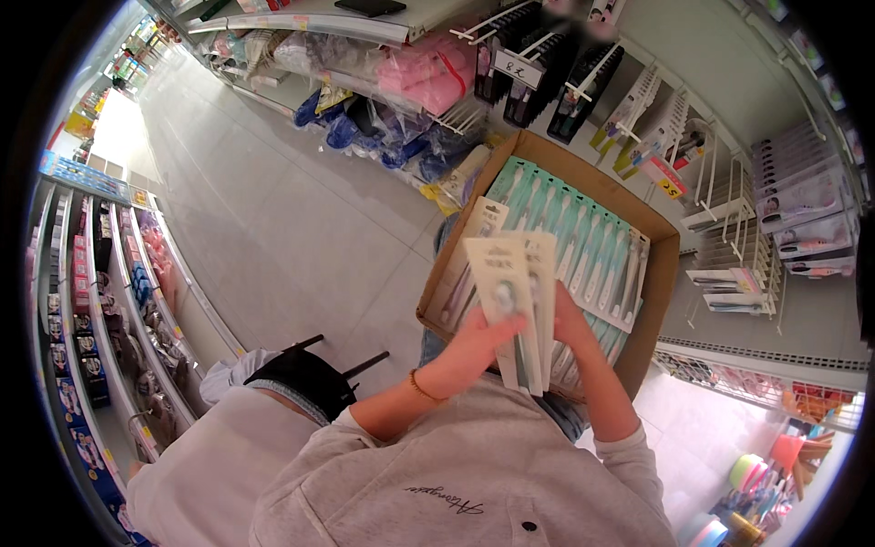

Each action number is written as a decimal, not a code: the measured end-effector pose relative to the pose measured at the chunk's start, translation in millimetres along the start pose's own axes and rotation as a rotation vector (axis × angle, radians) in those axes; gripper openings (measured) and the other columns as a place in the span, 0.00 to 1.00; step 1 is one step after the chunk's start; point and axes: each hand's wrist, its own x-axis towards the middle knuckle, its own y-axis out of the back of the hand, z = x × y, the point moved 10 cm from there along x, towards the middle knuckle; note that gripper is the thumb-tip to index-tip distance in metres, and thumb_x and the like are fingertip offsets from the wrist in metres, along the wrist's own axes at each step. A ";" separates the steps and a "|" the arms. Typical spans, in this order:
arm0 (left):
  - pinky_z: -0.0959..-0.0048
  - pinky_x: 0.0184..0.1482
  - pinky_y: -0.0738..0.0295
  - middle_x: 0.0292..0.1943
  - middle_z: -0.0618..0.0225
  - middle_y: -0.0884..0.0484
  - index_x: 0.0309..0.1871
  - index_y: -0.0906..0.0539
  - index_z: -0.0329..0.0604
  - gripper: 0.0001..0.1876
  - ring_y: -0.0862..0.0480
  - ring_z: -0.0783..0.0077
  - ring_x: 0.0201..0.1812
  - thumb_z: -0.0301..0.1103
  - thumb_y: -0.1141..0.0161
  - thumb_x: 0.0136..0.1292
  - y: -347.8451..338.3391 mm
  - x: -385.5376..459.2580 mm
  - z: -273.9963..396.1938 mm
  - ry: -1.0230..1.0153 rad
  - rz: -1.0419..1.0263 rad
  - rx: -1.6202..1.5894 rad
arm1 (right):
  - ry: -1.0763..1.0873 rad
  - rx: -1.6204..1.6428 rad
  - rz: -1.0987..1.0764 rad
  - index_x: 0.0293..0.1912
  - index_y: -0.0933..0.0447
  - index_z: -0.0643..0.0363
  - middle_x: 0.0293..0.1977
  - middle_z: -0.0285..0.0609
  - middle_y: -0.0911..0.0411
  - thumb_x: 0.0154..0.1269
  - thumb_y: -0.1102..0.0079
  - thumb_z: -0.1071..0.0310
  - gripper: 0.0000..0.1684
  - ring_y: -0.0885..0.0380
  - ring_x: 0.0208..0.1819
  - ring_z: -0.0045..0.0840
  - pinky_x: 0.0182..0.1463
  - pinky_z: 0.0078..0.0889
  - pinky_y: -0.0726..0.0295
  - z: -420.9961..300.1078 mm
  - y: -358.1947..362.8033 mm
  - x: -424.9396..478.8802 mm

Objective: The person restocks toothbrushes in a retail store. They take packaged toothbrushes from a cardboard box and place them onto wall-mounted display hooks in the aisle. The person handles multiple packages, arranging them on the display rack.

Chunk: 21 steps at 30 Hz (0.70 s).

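Observation:
My left hand (472,352), with a beaded bracelet at its wrist, holds cream-backed toothbrush packs (504,290) upright over an open cardboard box. My right hand (569,318) is at the right side of these packs, its fingers partly hidden behind them; it seems to grip the rear packs (540,273). The cardboard box (666,273) rests on my lap. Inside it, rows of green-backed toothbrush packs (581,232) lie side by side. Another cream pack (482,225) lies at the box's left side.
Toothbrush packs (806,198) hang from hooks on the right rack. Bagged pink goods (424,72) and blue goods (348,130) fill shelves ahead. A person in a light top (219,458) is close at my left, beside a stocked shelf (137,273). Plastic containers (748,472) stand at lower right.

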 end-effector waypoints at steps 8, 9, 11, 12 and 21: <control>0.72 0.51 0.26 0.51 0.67 0.24 0.58 0.30 0.38 0.18 0.23 0.72 0.50 0.34 0.46 0.67 42.5 16.5 3.8 -0.073 0.189 -0.142 | -0.030 -0.229 0.078 0.50 0.25 0.64 0.38 0.37 0.20 0.65 0.44 0.73 0.14 0.25 0.39 0.13 0.43 0.18 0.26 -13.1 -6.5 -32.9; 0.71 0.51 0.26 0.52 0.66 0.24 0.59 0.31 0.38 0.19 0.23 0.71 0.51 0.35 0.47 0.68 48.6 17.5 4.8 -0.100 0.240 -0.151 | -0.031 -0.271 0.081 0.49 0.25 0.64 0.37 0.36 0.20 0.65 0.44 0.73 0.13 0.25 0.38 0.12 0.42 0.17 0.26 -8.2 -4.6 -28.8; 0.69 0.52 0.26 0.54 0.63 0.26 0.60 0.32 0.38 0.20 0.23 0.69 0.51 0.36 0.50 0.69 60.2 17.7 6.6 -0.155 0.343 -0.166 | -0.019 -0.267 0.109 0.47 0.24 0.64 0.34 0.35 0.20 0.65 0.43 0.72 0.11 0.25 0.35 0.12 0.40 0.17 0.25 -9.0 -0.4 -23.9; 0.68 0.51 0.26 0.55 0.62 0.26 0.61 0.33 0.38 0.20 0.23 0.68 0.51 0.38 0.51 0.70 59.8 19.0 13.2 -0.192 0.321 -0.171 | -0.006 -0.222 0.134 0.46 0.24 0.64 0.33 0.35 0.20 0.64 0.43 0.72 0.10 0.25 0.33 0.12 0.40 0.17 0.25 -14.0 2.4 -22.6; 0.63 0.51 0.25 0.62 0.54 0.31 0.66 0.37 0.41 0.24 0.23 0.65 0.49 0.41 0.57 0.71 75.9 27.8 41.1 -0.172 0.146 -0.179 | -0.167 -0.040 0.343 0.36 0.26 0.66 0.29 0.40 0.21 0.61 0.40 0.68 0.10 0.22 0.28 0.21 0.29 0.23 0.20 38.8 35.3 7.8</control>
